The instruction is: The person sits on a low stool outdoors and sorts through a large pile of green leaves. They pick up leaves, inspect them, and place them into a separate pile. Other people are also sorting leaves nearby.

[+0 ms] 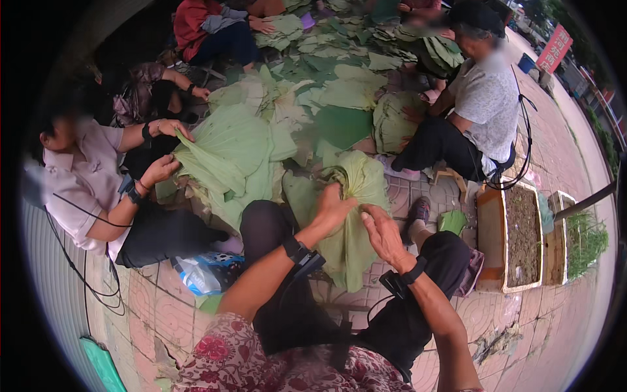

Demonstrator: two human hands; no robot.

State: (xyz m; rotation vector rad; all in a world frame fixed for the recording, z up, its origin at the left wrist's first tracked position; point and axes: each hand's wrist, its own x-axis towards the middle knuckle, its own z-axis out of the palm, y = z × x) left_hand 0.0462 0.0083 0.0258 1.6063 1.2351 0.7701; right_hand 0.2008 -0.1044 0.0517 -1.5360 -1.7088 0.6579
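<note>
Between my knees hangs a large pale green lotus leaf (358,251), gathered in folds, its ribs spreading from the middle. My left hand (334,208) is closed on the leaf's upper left part, fingertips partly hidden in the folds. My right hand (384,236) pinches its right side near the centre, thumb and fingers pressed together. Just beyond my hands lies a dark green leaf (341,126) among many overlapping ones. To the left a co-worker holds up another broad lotus leaf (225,147) with both hands.
More people sit around the leaf pile (346,85). At right stand a small wooden stool (450,183) and a white planter box (509,238) of soil. A plastic bag (199,274) lies by my left knee; a green leaf piece (452,222) lies near my right foot.
</note>
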